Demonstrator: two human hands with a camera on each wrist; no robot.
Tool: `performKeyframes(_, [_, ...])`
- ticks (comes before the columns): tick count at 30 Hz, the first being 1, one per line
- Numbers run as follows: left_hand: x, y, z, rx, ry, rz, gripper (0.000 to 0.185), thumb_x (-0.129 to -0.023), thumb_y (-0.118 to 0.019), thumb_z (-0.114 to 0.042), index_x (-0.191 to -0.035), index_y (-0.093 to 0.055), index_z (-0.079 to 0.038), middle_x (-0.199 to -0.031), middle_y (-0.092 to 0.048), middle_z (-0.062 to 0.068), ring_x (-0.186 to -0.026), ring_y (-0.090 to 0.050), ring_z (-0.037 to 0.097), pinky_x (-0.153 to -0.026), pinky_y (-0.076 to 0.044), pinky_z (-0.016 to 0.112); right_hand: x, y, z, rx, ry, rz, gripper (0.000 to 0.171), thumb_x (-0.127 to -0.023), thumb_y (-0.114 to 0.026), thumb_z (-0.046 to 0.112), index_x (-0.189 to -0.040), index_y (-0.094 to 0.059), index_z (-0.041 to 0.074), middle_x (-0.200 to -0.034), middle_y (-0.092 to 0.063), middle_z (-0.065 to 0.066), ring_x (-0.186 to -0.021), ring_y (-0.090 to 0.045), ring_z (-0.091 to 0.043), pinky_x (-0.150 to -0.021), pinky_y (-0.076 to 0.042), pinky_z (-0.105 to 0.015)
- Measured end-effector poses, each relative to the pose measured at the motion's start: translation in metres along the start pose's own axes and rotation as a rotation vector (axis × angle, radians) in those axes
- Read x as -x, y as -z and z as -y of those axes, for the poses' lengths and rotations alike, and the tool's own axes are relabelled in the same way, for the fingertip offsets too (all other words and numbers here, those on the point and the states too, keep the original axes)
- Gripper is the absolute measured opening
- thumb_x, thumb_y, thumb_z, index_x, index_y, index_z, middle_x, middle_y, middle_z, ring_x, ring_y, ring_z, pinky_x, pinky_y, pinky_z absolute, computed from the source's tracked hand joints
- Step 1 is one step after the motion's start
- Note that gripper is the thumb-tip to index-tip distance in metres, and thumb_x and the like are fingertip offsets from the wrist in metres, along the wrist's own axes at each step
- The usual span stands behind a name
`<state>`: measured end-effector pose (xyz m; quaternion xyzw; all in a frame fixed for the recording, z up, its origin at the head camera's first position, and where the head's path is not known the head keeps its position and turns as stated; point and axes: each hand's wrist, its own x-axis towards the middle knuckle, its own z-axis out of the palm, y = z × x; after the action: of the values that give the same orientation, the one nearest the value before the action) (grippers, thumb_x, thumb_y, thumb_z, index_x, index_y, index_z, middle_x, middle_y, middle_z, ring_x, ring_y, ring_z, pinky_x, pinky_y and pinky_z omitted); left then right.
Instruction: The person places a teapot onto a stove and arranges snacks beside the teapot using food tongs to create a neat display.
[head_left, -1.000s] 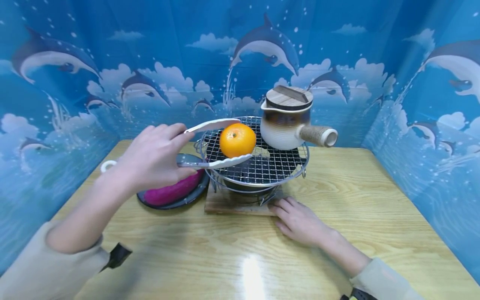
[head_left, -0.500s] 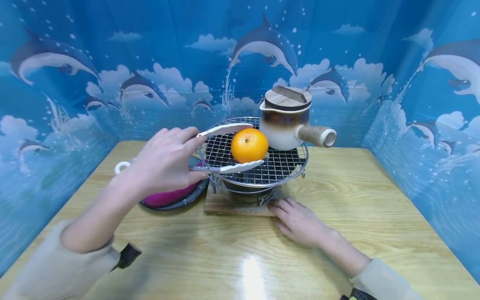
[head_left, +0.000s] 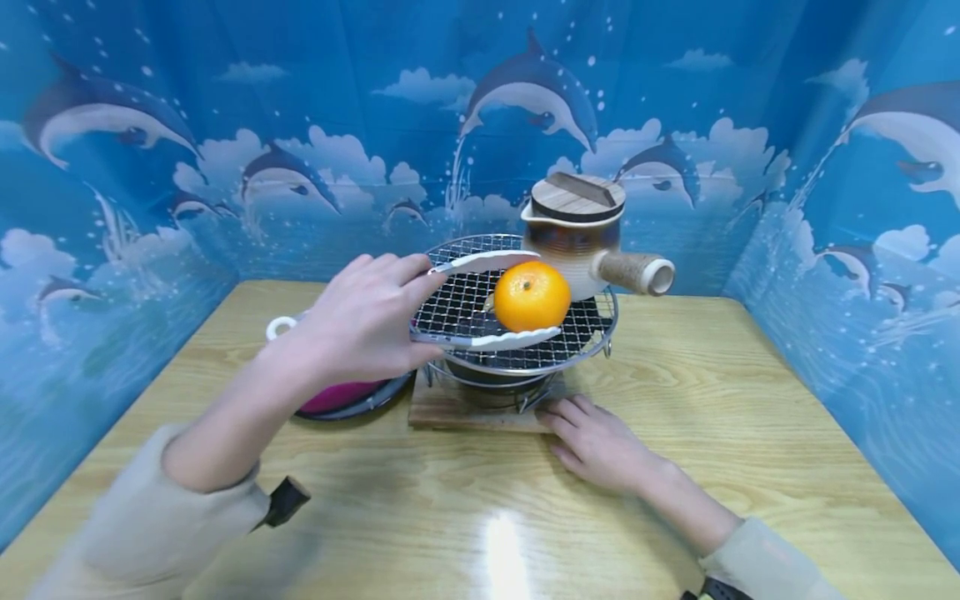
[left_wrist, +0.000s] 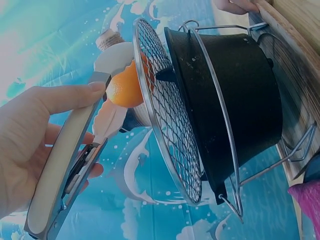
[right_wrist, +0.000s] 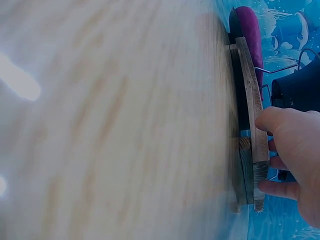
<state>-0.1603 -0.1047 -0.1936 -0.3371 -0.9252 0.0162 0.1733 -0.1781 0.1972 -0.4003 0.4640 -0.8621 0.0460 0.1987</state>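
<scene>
Carried rightward since a second ago, the orange [head_left: 532, 296] now hangs over the wire grill [head_left: 577, 329], just beside the clay pot [head_left: 573, 237]. Left hand [head_left: 360, 325] squeezes the tongs [head_left: 487, 260], clamping the orange. Right hand [head_left: 596, 442] lies relaxed on the table [head_left: 750, 417], fingertips touching the wooden board [head_left: 450, 408].

I find no text, label, brand, number or sign that can be read on anything in my views.
</scene>
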Motion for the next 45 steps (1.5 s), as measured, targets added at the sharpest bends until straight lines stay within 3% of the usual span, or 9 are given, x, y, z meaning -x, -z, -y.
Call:
performKeyframes(17, [-0.011,-0.005,-0.013,0.027,-0.050,0.025,0.077,-0.072,-0.075,-0.045,-0.131,-0.051,-0.002,-0.130,-0.050,0.019,-0.113,-0.048,0.033,-0.087,-0.042,0.043,0.002,-0.003,-0.002,-0.006,0.013,-0.035,0.038,-0.078,-0.068,0.019,-0.112,-0.061,0.004,-0.110,-0.057,-0.009,-0.101,-0.053,-0.025,-0.086,-0.046,-0.038])
performKeyframes(26, [-0.020,-0.009,-0.020,0.041,-0.056,0.038,0.076,-0.072,-0.075,-0.045,-0.131,-0.051,-0.003,-0.129,-0.051,0.016,-0.113,-0.048,0.031,-0.089,-0.041,0.042,0.003,-0.001,-0.001,0.002,-0.006,-0.011,0.038,-0.079,-0.068,0.021,-0.113,-0.061,0.006,-0.112,-0.057,-0.007,-0.102,-0.052,-0.023,-0.086,-0.047,-0.037])
performKeyframes(38, [-0.025,-0.006,-0.022,0.028,-0.046,0.073,0.075,-0.073,-0.074,-0.046,-0.131,-0.051,-0.003,-0.130,-0.050,0.016,-0.114,-0.049,0.032,-0.090,-0.041,0.042,0.003,0.001,0.000,-0.001,-0.032,0.031,0.037,-0.081,-0.066,0.022,-0.115,-0.061,0.006,-0.114,-0.057,-0.007,-0.104,-0.051,-0.023,-0.088,-0.046,-0.037])
performKeyframes(45, [-0.025,-0.001,-0.020,0.051,-0.015,0.121,0.075,-0.074,-0.073,-0.045,-0.133,-0.049,-0.005,-0.134,-0.048,0.015,-0.118,-0.046,0.032,-0.096,-0.038,0.046,0.003,0.000,-0.001,0.006,-0.015,0.003,0.038,-0.080,-0.067,0.021,-0.114,-0.061,0.006,-0.113,-0.057,-0.007,-0.102,-0.052,-0.023,-0.086,-0.047,-0.037])
